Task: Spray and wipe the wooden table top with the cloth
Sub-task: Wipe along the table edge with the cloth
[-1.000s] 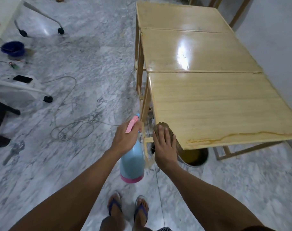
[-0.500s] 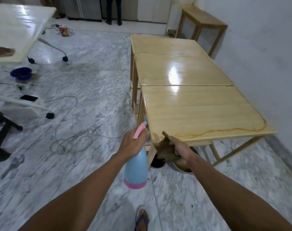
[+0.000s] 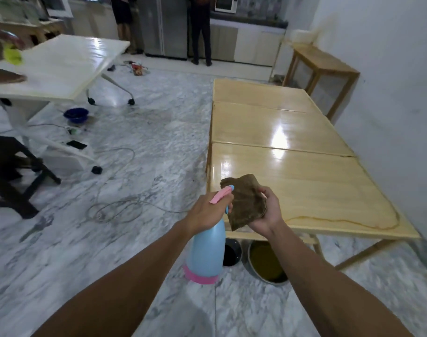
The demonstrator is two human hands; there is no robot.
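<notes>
The long wooden table top (image 3: pixel 305 181) of three glossy panels runs along the right wall, with a wavy brown stain line near its front edge. My left hand (image 3: pixel 205 212) grips a light blue spray bottle (image 3: pixel 207 251) with a pink trigger and pink base, held upright off the table's front left corner. My right hand (image 3: pixel 268 212) holds a crumpled brown cloth (image 3: pixel 244 203) palm-up above the front left corner of the table, right beside the bottle's nozzle.
Two bowls (image 3: pixel 266 263) sit on the marble floor under the table's front edge. A cable (image 3: pixel 115 207) loops across the floor to the left. A white wheeled table (image 3: pixel 61 66) and a black chair (image 3: pixel 10 166) stand left. Two people (image 3: pixel 202 27) stand at the far counter.
My right hand lifted the cloth from the table's front corner edge and turned palm-up with it. The view tilted up, showing the far kitchen. The bottle stayed in my left hand.
</notes>
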